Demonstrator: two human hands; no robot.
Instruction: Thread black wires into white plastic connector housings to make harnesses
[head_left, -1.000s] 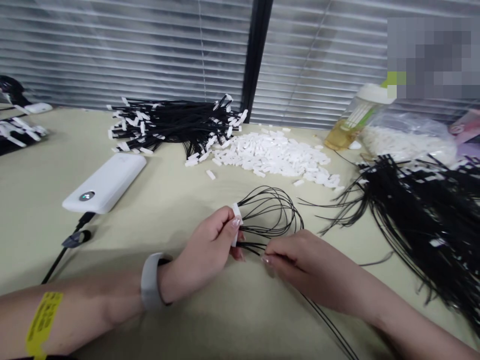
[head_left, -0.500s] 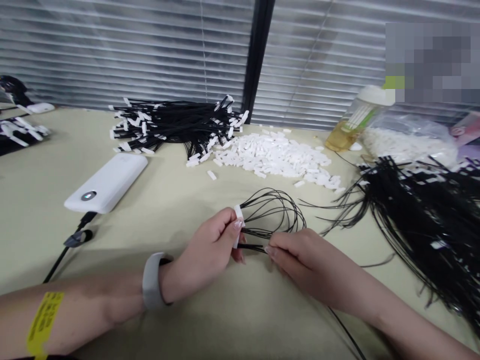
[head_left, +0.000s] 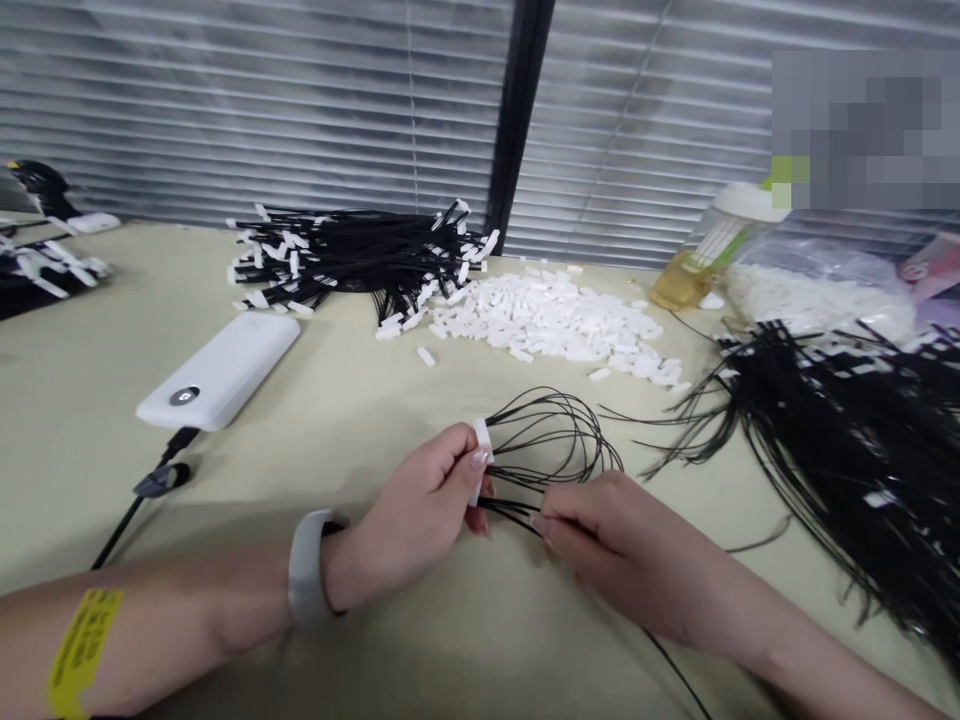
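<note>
My left hand (head_left: 442, 480) pinches a long white plastic connector (head_left: 484, 437) between thumb and fingers, near the middle of the table. Several thin black wires (head_left: 555, 393) come out of its right side and bow round in a loop. To the right, my right hand (head_left: 600, 530) is closed on the black wires a short way from the connector's lower end. The fingers hide the wire parts they grip. One black strand trails below the right wrist toward the front edge of the view.
A heap of small white connectors (head_left: 555, 315) lies behind the hands, beside a bundle of finished-looking black cables (head_left: 352, 245). A white power bank (head_left: 225, 370) with a cable stands left. Loose black wires (head_left: 832, 450), a bottle (head_left: 697, 255) and a plastic bag (head_left: 825, 285) occupy the right.
My right hand has shifted slightly right and down, and the wires between the hands are more spread apart. The whole scene sits a little lower in view. Both grips stay closed.
</note>
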